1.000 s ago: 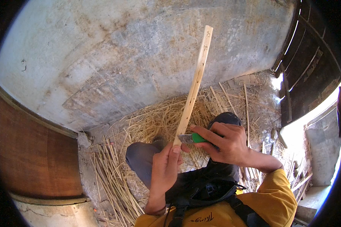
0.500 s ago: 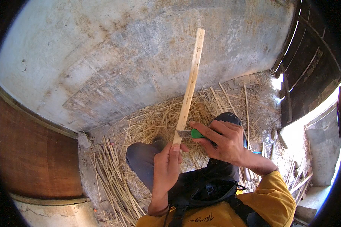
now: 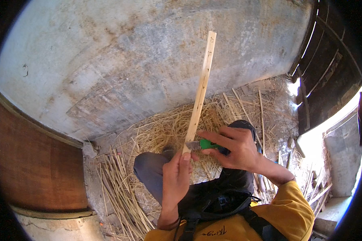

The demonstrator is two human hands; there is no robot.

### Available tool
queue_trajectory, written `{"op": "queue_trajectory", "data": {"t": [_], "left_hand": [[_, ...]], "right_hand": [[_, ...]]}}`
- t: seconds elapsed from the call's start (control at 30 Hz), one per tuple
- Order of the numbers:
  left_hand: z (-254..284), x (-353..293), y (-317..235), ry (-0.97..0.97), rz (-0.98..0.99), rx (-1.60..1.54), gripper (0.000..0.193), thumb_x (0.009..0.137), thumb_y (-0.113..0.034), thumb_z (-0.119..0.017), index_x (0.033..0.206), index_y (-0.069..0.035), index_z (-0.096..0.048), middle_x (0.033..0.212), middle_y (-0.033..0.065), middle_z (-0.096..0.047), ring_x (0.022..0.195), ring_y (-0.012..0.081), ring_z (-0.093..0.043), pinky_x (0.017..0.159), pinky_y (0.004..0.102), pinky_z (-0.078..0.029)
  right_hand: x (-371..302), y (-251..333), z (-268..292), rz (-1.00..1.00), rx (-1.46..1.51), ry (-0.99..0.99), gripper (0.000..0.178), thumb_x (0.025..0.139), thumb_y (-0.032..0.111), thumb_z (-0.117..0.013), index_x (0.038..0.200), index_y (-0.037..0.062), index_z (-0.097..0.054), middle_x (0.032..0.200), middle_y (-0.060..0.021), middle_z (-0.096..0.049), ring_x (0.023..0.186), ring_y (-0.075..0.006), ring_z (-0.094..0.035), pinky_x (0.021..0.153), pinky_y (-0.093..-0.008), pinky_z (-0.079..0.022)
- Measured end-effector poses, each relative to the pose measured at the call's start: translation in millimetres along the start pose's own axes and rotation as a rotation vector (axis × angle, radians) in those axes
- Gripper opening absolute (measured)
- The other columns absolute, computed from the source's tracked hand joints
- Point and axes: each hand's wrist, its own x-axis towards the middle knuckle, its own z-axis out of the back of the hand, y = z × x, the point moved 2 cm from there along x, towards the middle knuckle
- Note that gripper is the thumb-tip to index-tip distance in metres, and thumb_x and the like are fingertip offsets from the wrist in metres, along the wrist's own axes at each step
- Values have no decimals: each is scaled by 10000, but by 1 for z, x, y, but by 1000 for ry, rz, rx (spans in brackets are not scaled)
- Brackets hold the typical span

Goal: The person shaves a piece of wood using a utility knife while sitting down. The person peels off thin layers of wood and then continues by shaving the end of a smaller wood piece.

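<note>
A wooden strip is pinched at its lower end in the left hand, thumb and fingers closed, above the floor. A green-handled knife is clasped in the right hand, fingers curled, its blade against the strip.

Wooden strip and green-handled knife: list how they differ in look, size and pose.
Look: the wooden strip is pale all along; the knife pairs a green handle with a greyish blade.
Size: the strip is long; the knife, partly hidden by fingers, looks much shorter.
Pose: the strip slants upward in view from the left hand; the knife lies across it, in the right hand.
Shared: both are hand-held.
</note>
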Motion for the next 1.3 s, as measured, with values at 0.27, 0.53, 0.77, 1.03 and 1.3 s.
{"op": "queue_trajectory", "data": {"t": [0.27, 0.53, 0.77, 1.03, 1.3], "left_hand": [[-7, 1, 3, -49, -131, 75, 353, 1120, -301, -463, 1015, -11, -635, 660, -56, -456, 560, 22, -367, 495, 238, -294], [-3, 2, 4, 22, -24, -7, 349, 1120, -287, -455, 997, -20, -643, 662, -3, -490, 620, 76, -444, 582, 276, -376], [-4, 0, 9, 10, -31, -39, 357, 1123, -288, -447, 982, -18, -633, 667, -10, -479, 626, 75, -439, 585, 277, -370], [-4, 2, 3, -10, -73, -5, 382, 1126, -316, -442, 952, -24, -616, 647, -40, -430, 591, 49, -376, 538, 260, -301], [-3, 2, 6, -57, -135, 46, 393, 1132, -316, -429, 926, -28, -601, 627, -62, -398, 554, 29, -323, 495, 250, -252]], "right_hand": [[-5, 0, -7, 10, -2, -2, 448, 824, 295, -813, 1240, 163, -711, 727, -29, -568, 584, -231, -622, 502, -369, -497], [-4, 3, -8, 8, -46, -40, 423, 814, 282, -818, 1211, 168, -726, 705, -12, -564, 559, -216, -607, 483, -358, -489], [0, 1, -8, 2, -61, -116, 417, 788, 263, -831, 1186, 171, -743, 685, -3, -557, 545, -201, -594, 482, -343, -476], [3, 1, -12, 40, -127, -172, 414, 771, 291, -838, 1161, 175, -759, 682, 3, -552, 540, -186, -585, 475, -331, -460], [6, -2, -18, 3, -108, -191, 424, 755, 282, -860, 1154, 177, -762, 679, -2, -556, 528, -197, -573, 467, -344, -459]]}}
